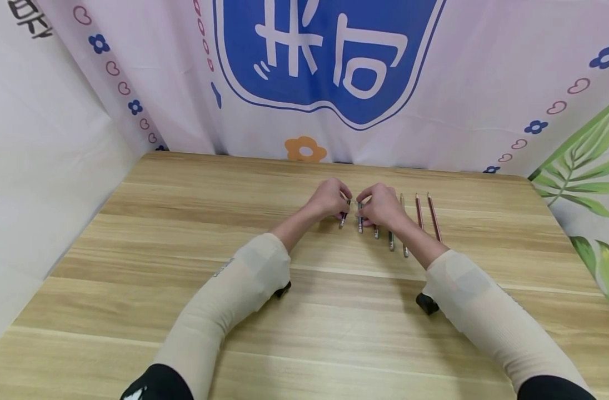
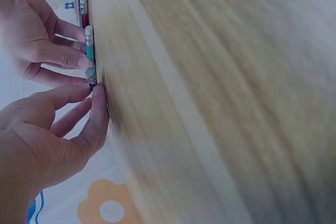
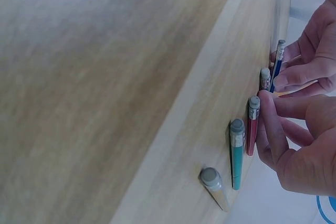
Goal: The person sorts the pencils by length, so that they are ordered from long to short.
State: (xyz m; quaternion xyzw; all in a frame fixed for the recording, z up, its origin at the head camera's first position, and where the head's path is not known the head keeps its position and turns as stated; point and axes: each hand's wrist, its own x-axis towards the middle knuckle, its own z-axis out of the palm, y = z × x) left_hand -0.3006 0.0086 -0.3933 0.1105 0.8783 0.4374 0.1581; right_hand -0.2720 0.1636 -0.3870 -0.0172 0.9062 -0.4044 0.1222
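Several eraser-tipped pencils lie side by side on the wooden table, their eraser ends toward me. My left hand point(image 1: 330, 199) pinches a dark blue pencil point(image 3: 278, 59) at the left end of the row, slightly tilted. Right beside it, my right hand point(image 1: 383, 206) pinches the neighbouring pencil point(image 1: 360, 223) between thumb and fingers; its far part is hidden by the fingers. Under and beside the right hand lie a red pencil point(image 3: 253, 124), a green pencil point(image 3: 237, 153) and a pale wood-coloured pencil point(image 3: 212, 179).
Two longer reddish pencils point(image 1: 434, 216) lie at the row's right end, partly behind the right forearm. The wooden table point(image 1: 184, 233) ends at the back against a printed cloth point(image 1: 459, 111). Pale sleeves cover both forearms, with a black device point(image 1: 427, 303) under the right one.
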